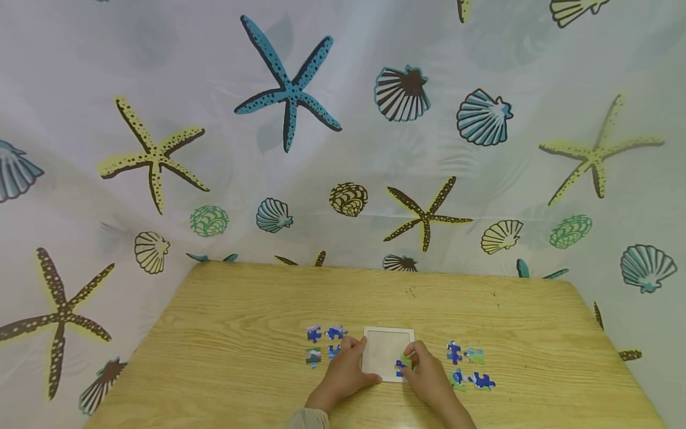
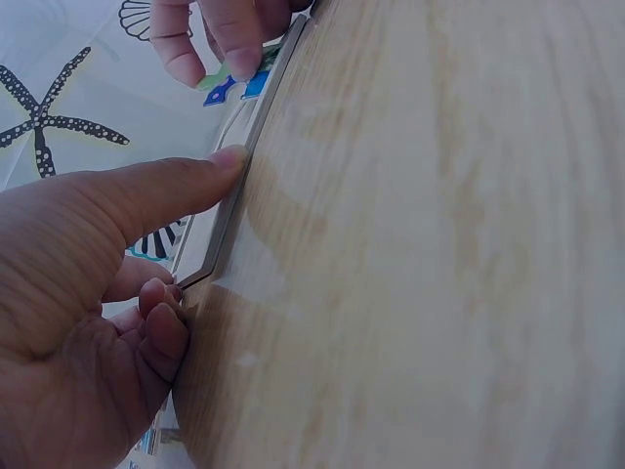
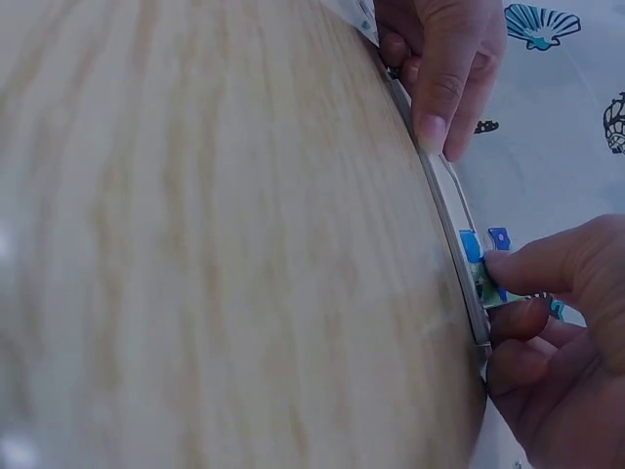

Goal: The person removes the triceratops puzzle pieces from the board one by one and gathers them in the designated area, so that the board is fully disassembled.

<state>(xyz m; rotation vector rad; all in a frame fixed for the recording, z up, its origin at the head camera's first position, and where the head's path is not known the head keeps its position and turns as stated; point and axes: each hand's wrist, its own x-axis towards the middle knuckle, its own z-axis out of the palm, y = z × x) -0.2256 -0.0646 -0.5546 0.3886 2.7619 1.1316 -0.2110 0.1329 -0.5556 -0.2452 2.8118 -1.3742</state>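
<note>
A square white puzzle frame with a pale inner base lies flat on the table. My left hand holds its left side, with the thumb on the near rim and the fingers around the left edge. At the frame's lower right corner, my right hand pinches a blue and green jigsaw piece. In the right wrist view, the thumb touches that piece, and the other fingers curl beside the frame's edge. Part of the piece is hidden behind the fingers.
Left of the frame lie several loose jigsaw pieces, one partly covered by the left hand. To the right is another group of jigsaw pieces, near the right hand. The wooden table meets a curtain printed with starfish and shells.
</note>
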